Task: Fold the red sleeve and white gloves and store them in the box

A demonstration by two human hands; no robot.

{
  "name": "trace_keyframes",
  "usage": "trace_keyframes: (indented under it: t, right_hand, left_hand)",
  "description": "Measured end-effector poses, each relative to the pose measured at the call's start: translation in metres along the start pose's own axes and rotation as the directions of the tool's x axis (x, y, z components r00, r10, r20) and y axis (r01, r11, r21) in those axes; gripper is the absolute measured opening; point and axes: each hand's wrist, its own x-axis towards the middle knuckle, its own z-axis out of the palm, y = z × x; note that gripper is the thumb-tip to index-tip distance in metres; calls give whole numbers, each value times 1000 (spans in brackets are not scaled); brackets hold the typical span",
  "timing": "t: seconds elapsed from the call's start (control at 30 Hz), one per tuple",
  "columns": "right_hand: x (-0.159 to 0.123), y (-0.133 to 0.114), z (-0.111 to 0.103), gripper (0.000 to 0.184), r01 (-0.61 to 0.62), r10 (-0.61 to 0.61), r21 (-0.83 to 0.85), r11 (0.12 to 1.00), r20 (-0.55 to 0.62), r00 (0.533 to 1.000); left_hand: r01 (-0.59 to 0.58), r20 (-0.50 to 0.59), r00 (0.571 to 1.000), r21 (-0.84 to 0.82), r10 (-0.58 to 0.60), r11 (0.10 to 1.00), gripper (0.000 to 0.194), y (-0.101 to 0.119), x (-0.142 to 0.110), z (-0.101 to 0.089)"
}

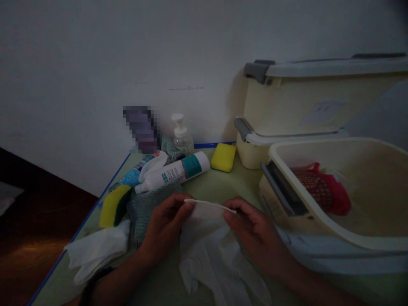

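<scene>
Pinching the cuff of a thin white glove (212,246) between thumbs and fingers, the left hand (168,223) and the right hand (255,233) hold it at the two ends of its opening, over the desk (234,182). Close on the right, an open cream bin (321,229) with a red item (339,195) inside crowds the right hand; stacked bins (296,102) stand behind it. Beyond the hands are a yellow sponge (223,157), a pump bottle (183,138) and a white bottle (174,172) lying aslant. A textured grey cloth (143,212) lies just beside the left hand, with a two-tone sponge (113,206) and a crumpled white cloth (98,248) farther left. The glove hangs cuff uppermost, its long axis running from the cuff down toward the wearer, fingers dangling loosely.
</scene>
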Motion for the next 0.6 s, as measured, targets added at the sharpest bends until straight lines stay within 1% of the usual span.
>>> trace_keyframes:
  t: [0.13, 0.2, 0.27, 0.33, 0.37, 0.4, 0.43, 0.5, 0.53, 0.57, 0.6]
  right_hand:
    - [1, 1, 4, 5, 133, -132, -36, 991, 15, 991]
    - [3, -3, 6, 12, 151, -150, -41, 988, 27, 988]
    - [5, -16, 7, 21, 159, -157, -51, 986, 31, 987]
    - [7, -40, 5, 22, 195, -193, -100, 976, 27, 981]
    - [7, -56, 3, 19, 220, -221, -159, 962, 8, 975]
    - [8, -74, -1, 17, 239, -244, -238, 942, 7, 970]
    - [7, -92, -5, 13, 284, -298, -329, 901, 6, 954]
    - [7, -128, -16, 8, 369, -422, -460, 808, -13, 907]
    - [7, -143, -22, 6, 371, -447, -515, 773, -28, 894]
    - [7, -155, -27, 5, 390, -479, -551, 738, -21, 877]
    - [8, -164, -32, 5, 390, -483, -575, 719, -10, 876]
  left_hand:
    - [-8, 33, 999, -9, 9, 1000, 19, -1, 0, 2]
    - [-44, 57, 997, -31, 46, 999, 18, 1, 1, 2]
    - [-107, 32, 993, -66, 110, 992, 16, 10, 4, 0]
    - [-199, -4, 980, -91, 199, 976, 15, 29, 9, -4]
    - [-250, 10, 967, -99, 253, 963, 14, 42, 13, -8]
    - [-303, 76, 948, -94, 310, 948, 14, 56, 18, -12]
    - [-335, 166, 924, -83, 344, 939, 13, 72, 23, -16]
    - [-419, 333, 846, -69, 416, 906, 11, 101, 33, -23]
    - [-436, 381, 818, -75, 430, 897, 11, 114, 38, -25]
    - [-467, 369, 801, -106, 471, 878, 12, 125, 42, -26]
    - [-497, 332, 792, -139, 513, 857, 13, 133, 45, -27]
